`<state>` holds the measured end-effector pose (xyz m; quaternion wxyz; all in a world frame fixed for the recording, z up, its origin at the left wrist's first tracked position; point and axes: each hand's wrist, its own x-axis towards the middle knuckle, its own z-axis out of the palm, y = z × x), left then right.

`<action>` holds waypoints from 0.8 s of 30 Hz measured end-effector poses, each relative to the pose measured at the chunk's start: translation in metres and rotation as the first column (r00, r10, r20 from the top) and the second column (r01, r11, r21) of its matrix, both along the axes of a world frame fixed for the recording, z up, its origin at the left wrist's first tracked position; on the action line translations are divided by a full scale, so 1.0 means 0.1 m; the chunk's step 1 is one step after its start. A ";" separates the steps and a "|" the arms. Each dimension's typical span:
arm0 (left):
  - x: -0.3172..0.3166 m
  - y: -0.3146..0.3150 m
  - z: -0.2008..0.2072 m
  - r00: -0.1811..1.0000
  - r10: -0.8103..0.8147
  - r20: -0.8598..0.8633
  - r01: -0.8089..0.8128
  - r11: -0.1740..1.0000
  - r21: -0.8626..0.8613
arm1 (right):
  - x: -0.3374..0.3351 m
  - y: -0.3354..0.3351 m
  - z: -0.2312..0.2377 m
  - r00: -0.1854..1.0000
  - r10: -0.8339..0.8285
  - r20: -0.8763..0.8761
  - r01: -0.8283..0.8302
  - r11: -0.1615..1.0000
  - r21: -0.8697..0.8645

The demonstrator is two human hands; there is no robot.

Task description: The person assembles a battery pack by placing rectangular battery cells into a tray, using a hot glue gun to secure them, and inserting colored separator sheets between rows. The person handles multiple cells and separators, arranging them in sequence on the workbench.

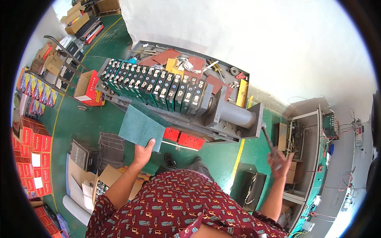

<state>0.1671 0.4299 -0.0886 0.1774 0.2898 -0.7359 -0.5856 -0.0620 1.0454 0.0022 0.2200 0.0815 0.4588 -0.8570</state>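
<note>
My left hand (pixel 143 154) pinches the lower edge of a bent green sheet (pixel 139 126), thumb on top. The sheet is in front of a long row of upright black-topped battery cells (pixel 160 86) with metal terminals and green sides. A grey steel clamping frame (pixel 214 107) with a thick cylinder (pixel 237 114) stands at the row's right end. Out to the right, my right hand (pixel 279 163) is closed around a dark metal handle (pixel 269 139), whose far end meets the frame's end plate. Slight blur hides exactly how the fingers sit on it.
Behind the cells, the bench (pixel 198 55) carries reddish sheets, tools and scraps. Red blocks (pixel 183 139) show under its front edge. A hand truck (pixel 63 59) and red boxes (pixel 35 154) stand left. At right are an open cabinet (pixel 301 139) with wiring and a dark box (pixel 251 186).
</note>
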 end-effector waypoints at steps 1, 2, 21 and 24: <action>-0.03 -0.04 0.00 1.000 -0.020 0.004 0.020 1.000 0.020 | -0.14 -0.05 0.15 0.977 -0.213 -0.020 0.210 0.971 -0.113; -0.03 -0.06 -0.01 1.000 -0.024 -0.006 0.024 0.999 0.022 | -0.34 -0.22 0.29 0.962 -0.087 -0.257 0.047 0.986 -0.157; 0.06 -0.12 0.33 0.973 0.087 -0.216 -0.110 0.989 -0.100 | -0.18 -4.23 0.11 0.622 0.626 -0.470 -0.366 0.763 0.533; -0.04 -0.42 0.26 0.904 0.360 -0.228 -0.352 0.933 0.076 | -0.28 -4.61 0.20 0.610 0.637 -0.471 -0.414 0.763 0.497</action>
